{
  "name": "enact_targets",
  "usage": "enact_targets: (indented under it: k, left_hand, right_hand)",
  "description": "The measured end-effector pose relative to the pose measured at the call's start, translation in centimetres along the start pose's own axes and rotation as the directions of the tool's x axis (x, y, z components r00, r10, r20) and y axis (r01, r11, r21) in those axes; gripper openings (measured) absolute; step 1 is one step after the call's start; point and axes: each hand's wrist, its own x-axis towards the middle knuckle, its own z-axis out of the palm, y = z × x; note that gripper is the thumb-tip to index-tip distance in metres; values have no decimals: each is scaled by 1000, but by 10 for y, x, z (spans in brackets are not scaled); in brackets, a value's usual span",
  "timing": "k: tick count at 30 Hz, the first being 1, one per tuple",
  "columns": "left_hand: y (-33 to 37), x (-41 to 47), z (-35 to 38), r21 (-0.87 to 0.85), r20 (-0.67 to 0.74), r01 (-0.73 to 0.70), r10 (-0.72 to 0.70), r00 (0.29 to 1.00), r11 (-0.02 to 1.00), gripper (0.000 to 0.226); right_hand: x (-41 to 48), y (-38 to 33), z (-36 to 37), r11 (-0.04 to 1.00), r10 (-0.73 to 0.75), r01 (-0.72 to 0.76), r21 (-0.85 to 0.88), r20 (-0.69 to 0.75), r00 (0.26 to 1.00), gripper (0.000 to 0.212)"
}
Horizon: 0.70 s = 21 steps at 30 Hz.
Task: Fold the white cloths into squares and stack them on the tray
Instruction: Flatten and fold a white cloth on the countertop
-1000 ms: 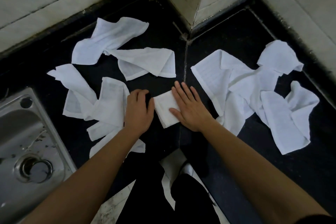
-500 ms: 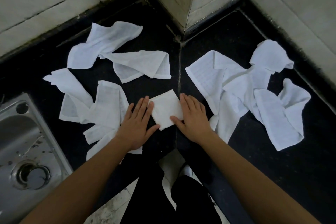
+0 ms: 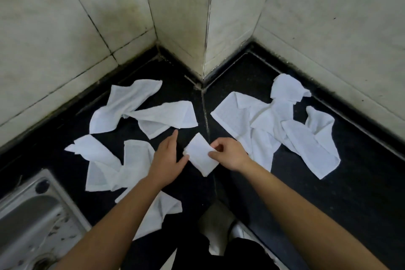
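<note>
- Most of the view is taken up by the black countertop (image 3: 361, 182), backed by a pale tiled wall (image 3: 87, 17). No tray can be seen anywhere, so where the stack is meant to go can't be told.
- A steel sink (image 3: 28, 215) is set in at the lower left. It looks pretty grubby, so any cloth knocked that way would probably get dirtied.
- Unfolded white cloths are scattered in two lots: the right heap (image 3: 274, 129) just beside the right wrist, and the left heap (image 3: 122, 160), partly covered by the left forearm. Either could easily be snagged and dragged by an arm.
- The folded cloth (image 3: 200, 156), a small rough square, is found mid-counter between both hands, turned at an angle. Whether it's been lifted clear can't be told.
- Its right edge is pinched by the right hand (image 3: 230, 155), thumb against curled fingers.
- Nothing is gripped by the left hand (image 3: 166, 160). The fingers are kept straight, and only the spread thumb touches the cloth's left edge.
- Since only one edge is pinched, the layers could flop open if it's picked up like that.
- No brand, label or writing can be made out.
</note>
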Motion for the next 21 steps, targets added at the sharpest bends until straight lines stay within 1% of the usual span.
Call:
enact_targets:
  k: [2,4,5,6,9,10,11,13,15,18,19,21]
  left_hand:
    - [12,11,-15,50,10,-108,107,994,993,94]
    - [25,22,-25,82,98,-197,189,977,977,96]
    - [31,26,-28,84,160,-230,214,963,970,91]
    - [38,30,-30,79,220,-272,249,943,959,78]
    - [48,38,-27,6,292,-348,331,897,937,22]
    - [53,37,-25,-60,309,-341,342,887,938,13]
    - [58,36,-23,-145,338,-308,340,878,940,9]
    - [75,31,-20,-311,423,-212,334,842,927,8]
    - [94,24,-21,-416,480,-115,326,814,902,4]
    - [129,7,-24,-524,519,-3,322,792,852,5]
    - [143,-1,-24,-543,525,19,322,788,839,6]
    - [172,-19,-20,-577,541,57,329,774,815,7]
  right_hand:
    - [-11,-5,-8,996,-84,83,-41,-8,996,7]
    - [-22,-7,-17,988,-138,137,-74,-9,990,4]
    - [-29,-8,-21,986,-150,148,-77,-19,989,3]
    - [-39,-7,-25,987,-148,145,-70,-43,988,4]
    - [-60,2,-33,994,-103,102,-26,-80,991,7]
    - [-68,8,-35,997,-77,78,8,-88,993,6]
    - [-76,14,-38,997,-57,62,47,-103,993,5]
    - [-96,30,-44,991,4,17,135,-150,989,7]
    - [-115,43,-51,969,74,-33,246,-161,984,13]
    - [-150,57,-65,885,136,-47,462,-160,978,37]
    - [-165,63,-69,850,136,-28,526,-168,977,39]
    - [-199,72,-76,779,131,22,627,-197,972,29]
